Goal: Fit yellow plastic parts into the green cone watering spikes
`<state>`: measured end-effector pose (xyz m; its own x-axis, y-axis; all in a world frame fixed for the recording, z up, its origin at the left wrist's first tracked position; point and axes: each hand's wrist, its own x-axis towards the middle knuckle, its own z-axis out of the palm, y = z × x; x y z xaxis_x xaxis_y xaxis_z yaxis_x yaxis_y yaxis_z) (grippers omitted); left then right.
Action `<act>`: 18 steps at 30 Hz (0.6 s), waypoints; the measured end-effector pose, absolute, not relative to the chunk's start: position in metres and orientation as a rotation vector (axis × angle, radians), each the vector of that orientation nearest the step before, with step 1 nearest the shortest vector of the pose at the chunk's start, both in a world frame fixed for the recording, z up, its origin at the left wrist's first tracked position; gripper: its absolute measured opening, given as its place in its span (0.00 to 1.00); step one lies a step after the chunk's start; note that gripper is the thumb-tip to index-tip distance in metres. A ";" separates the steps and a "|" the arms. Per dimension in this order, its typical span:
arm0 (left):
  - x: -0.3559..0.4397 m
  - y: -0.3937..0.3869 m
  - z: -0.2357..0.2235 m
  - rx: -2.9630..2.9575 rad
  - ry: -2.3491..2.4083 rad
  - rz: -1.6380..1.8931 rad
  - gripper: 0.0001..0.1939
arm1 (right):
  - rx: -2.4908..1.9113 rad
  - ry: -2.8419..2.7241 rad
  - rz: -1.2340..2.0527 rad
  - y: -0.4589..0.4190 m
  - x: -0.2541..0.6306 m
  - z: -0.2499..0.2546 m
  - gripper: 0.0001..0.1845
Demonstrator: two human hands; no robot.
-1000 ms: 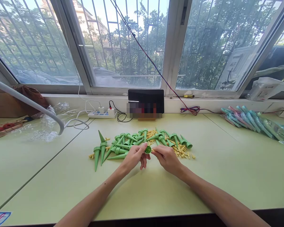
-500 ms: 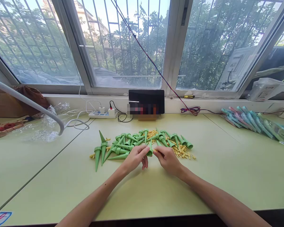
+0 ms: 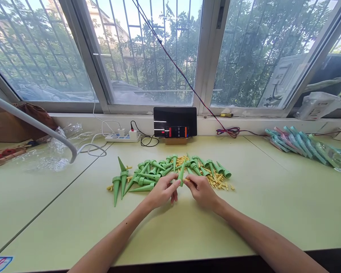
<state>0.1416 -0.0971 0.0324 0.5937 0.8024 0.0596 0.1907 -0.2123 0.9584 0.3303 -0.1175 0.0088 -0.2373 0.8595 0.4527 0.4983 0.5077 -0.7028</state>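
A green plastic plant watering spike (image 3: 181, 175) is pinched by my left hand (image 3: 165, 190), its pointed end up. Fingers of my right hand (image 3: 200, 190) are closed on a small yellow plastic piece (image 3: 186, 180) at the spike's right side; whether it sits in the spike I cannot tell. Behind my hands lies a heap of more green spikes (image 3: 147, 177), some pointing toward me. Many small yellow pieces (image 3: 216, 182) are scattered among and to the right of them.
On the pale table (image 3: 170, 235), a tablet (image 3: 174, 119) and a phone stand at the back. A power strip (image 3: 122, 136) with cables lies left of them. Bagged teal and pink items (image 3: 301, 142) are at the right, crumpled clear plastic (image 3: 55, 155) at the left.
The green spike has turned in my left fingers: its open end faced me before, and now its side shows. My right hand stays close beside it.
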 end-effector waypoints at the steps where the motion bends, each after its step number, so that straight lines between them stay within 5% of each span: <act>1: 0.142 -0.098 0.032 1.739 0.815 0.697 0.15 | -1.120 -1.892 0.538 -0.118 0.330 0.009 0.15; 18: 0.140 -0.091 0.024 1.836 0.889 0.766 0.22 | -1.102 -1.894 0.536 -0.119 0.331 0.011 0.15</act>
<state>0.1402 -0.0908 0.0239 0.5443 0.8286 0.1305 0.2515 -0.3097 0.9170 0.3311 -0.1188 0.0110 -0.2432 0.8537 0.4605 0.4854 0.5182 -0.7042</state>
